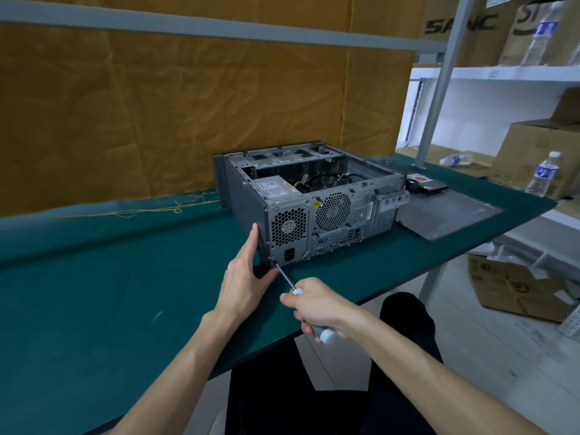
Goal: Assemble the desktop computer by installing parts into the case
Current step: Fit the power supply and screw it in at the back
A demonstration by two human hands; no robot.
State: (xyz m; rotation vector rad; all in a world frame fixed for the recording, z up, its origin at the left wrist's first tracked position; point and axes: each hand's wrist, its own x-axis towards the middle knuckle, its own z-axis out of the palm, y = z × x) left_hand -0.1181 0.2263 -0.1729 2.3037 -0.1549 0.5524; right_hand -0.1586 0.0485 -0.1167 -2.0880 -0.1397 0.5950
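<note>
An open grey computer case [248,202] lies on its side on the green table [94,277], its rear panel facing me. The power supply [274,187] sits inside at the near left corner, with cables behind it. My left hand [248,277] rests with straight fingers against the case's left rear corner. My right hand [317,306] grips a screwdriver [287,277] with a white handle. Its tip touches a screw at the rear panel's lower left corner, beside the power socket.
The case's side panel [448,215] lies flat to the right of the case, with a drive [430,186] behind it. Water bottles [544,174] and cardboard boxes [518,290] stand on shelves and the floor at the right. An orange cloth hangs behind the table.
</note>
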